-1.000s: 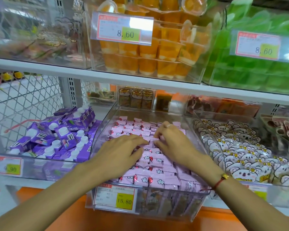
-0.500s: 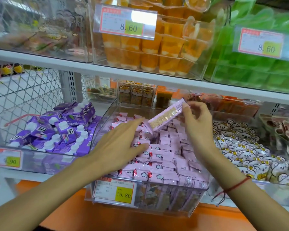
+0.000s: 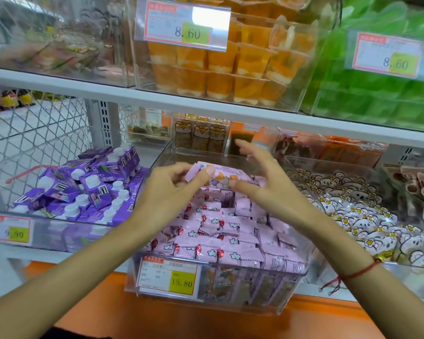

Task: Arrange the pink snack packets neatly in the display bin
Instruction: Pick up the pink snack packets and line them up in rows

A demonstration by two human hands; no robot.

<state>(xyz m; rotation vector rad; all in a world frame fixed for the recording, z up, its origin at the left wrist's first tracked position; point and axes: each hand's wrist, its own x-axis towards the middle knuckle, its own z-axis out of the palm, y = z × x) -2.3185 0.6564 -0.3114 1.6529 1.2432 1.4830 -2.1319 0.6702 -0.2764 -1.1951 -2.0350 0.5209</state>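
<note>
Shop shelving fills the view: a white shelf (image 3: 157,96) crosses above a row of clear containers. At centre stands the clear display bin (image 3: 291,287), its front wall carrying a price label (image 3: 168,277) reading 15.80. Pink snack packets (image 3: 220,231) fill the bin, those toward the front lying in rough rows and those farther back more jumbled.

The left hand (image 3: 167,192) hovers over the back of the bin, thumb and fingers curled and pinching the left end of one held packet (image 3: 220,176), a long pink wrapper with orange printing raised above the pile. The right hand (image 3: 267,189) is at the 3 o'clock side of that wrapper, fingers spread and loosely extended; its thumb lies at the wrapper's right end, though motion blur prevents telling whether it touches. A red cord bracelet (image 3: 355,272) circles the right wrist.

At 9 o'clock from the bin, purple drink cartons (image 3: 83,189) with white caps are heaped in a neighbouring container. At 3 o'clock, white animal-print packets (image 3: 357,216) fill another. On the upper shelf, orange jelly cups (image 3: 218,69) sit at 12 o'clock behind a label reading 8.60, with green packs (image 3: 377,99) toward 2 o'clock.
</note>
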